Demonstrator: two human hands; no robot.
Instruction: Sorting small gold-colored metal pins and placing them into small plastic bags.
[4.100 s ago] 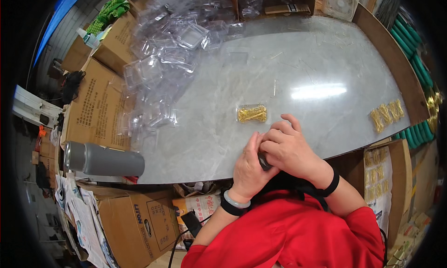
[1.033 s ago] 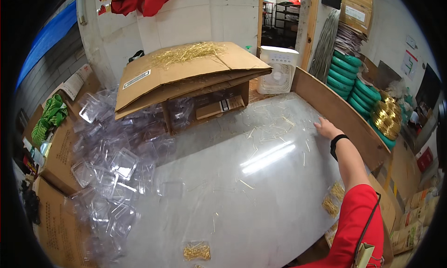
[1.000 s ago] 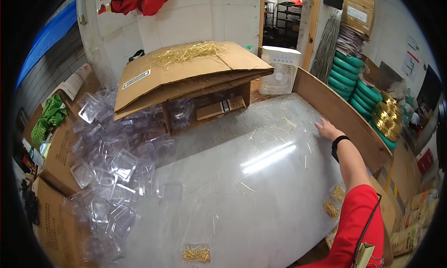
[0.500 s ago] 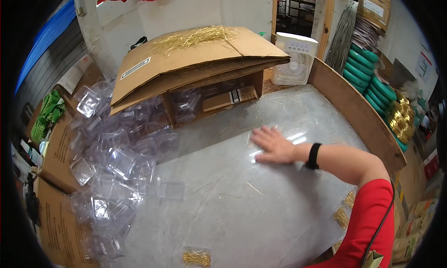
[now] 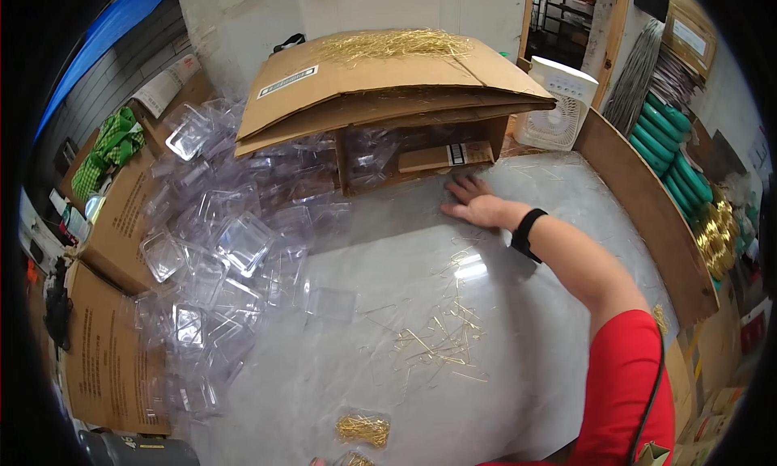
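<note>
A: head view; what's the right hand [image 5: 473,202] doing, anyone?
B: it's resting on the grey table [image 5: 283,401] by the wooden shelf [image 5: 341,163], fingers spreading apart, not pinching anything I'm seeing; the left hand [image 5: 318,463] is barely peeking in at the bottom edge, so can't tell about those fingers.
A: how far along are we thinking?
B: I'm guessing partway; one filled clear box [image 5: 362,429] is sitting near the bottom edge; loose gold pins [image 5: 441,341] are lying mid-table, unboxed; plenty of clear plastic boxes [image 5: 243,243] are piling up at left, seemingly unfilled.
</note>
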